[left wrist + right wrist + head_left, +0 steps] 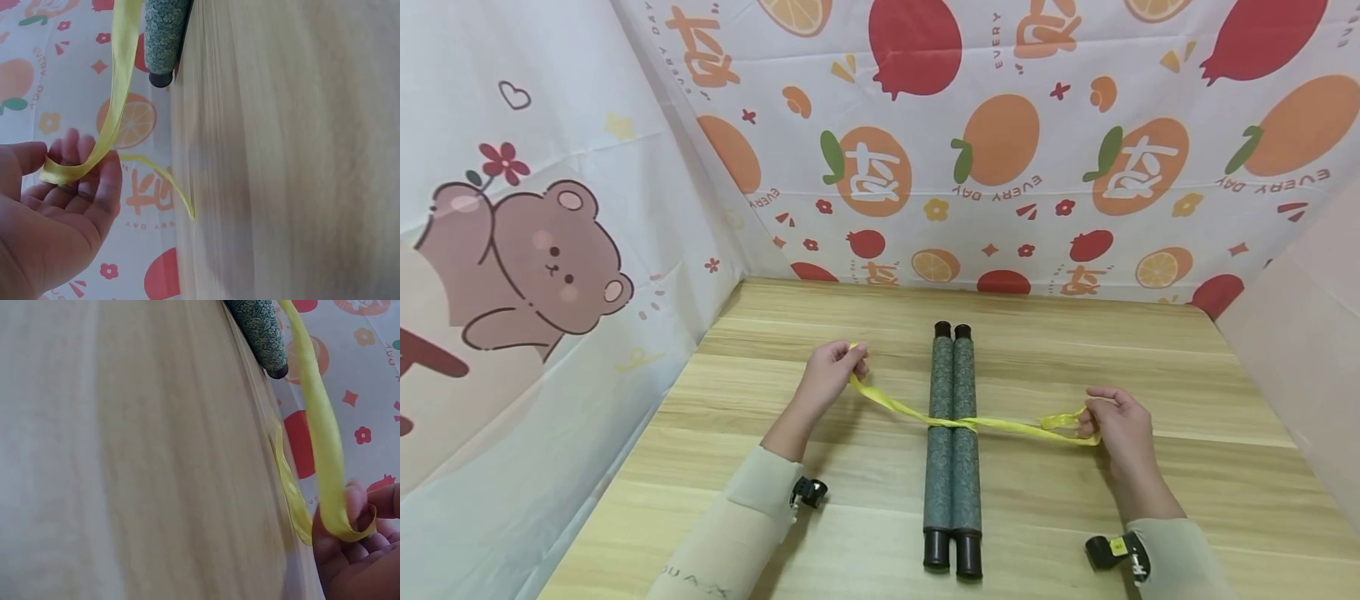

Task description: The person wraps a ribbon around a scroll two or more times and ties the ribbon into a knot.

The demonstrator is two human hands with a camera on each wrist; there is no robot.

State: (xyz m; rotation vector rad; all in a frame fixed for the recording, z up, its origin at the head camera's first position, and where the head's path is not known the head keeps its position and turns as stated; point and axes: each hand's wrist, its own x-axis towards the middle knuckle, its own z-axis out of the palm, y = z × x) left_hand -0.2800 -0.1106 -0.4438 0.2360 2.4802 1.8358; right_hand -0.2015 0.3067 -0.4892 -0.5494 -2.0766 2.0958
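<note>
Left hand, right hand — fingers of both pinching yellow ribbon; twin green scroll rolls between them.

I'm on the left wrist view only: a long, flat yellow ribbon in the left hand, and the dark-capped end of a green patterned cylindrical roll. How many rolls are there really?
Observer: Two rolls, lying side by side.
Operator: Where does the ribbon meet them?
Observer: It crosses both about midway along their length.
Operator: And the right hand?
Observer: It holds the ribbon too, off to the right of the rolls.
</note>
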